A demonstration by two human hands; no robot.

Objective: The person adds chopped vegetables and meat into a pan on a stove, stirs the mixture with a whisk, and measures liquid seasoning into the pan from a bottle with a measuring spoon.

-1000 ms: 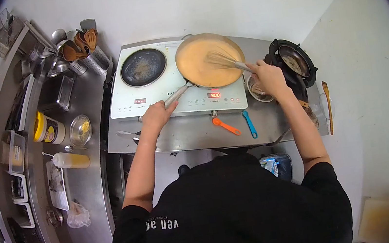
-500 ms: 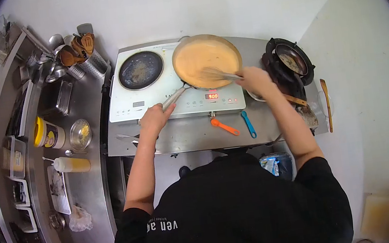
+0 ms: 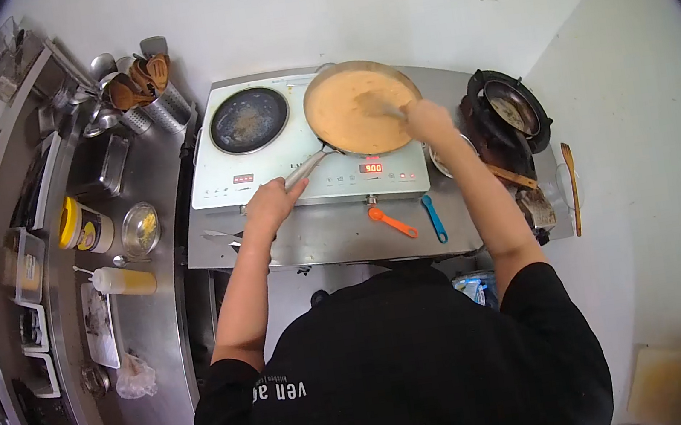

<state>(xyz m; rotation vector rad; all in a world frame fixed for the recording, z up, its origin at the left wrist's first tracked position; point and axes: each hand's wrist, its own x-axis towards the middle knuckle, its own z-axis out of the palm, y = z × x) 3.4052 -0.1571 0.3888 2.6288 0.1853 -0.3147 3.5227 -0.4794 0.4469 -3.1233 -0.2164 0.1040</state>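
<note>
A wide pan (image 3: 408, 83) full of creamy orange sauce (image 3: 348, 108) stands on the right plate of the white induction cooker (image 3: 283, 164). My left hand (image 3: 268, 206) is closed around the pan's long metal handle (image 3: 306, 168). In my right hand (image 3: 430, 125) is a whisk (image 3: 385, 109), its wires down in the sauce and blurred by motion. Left of the pan, a dark frying pan (image 3: 249, 121) with residue on its base sits on the other plate. The lit display by the sauce pan reads 900.
Orange (image 3: 392, 223) and blue (image 3: 434, 219) measuring spoons lie on the steel counter's front. At right are a black gas burner with a small pan (image 3: 512, 108) and a wooden fork (image 3: 573, 186). The left shelf holds a squeeze bottle (image 3: 126, 281), a steel bowl (image 3: 140, 228) and utensil holders (image 3: 166, 111).
My right hand has moved a little left and up with the whisk, which has shifted through the sauce. My left hand keeps its hold on the handle.
</note>
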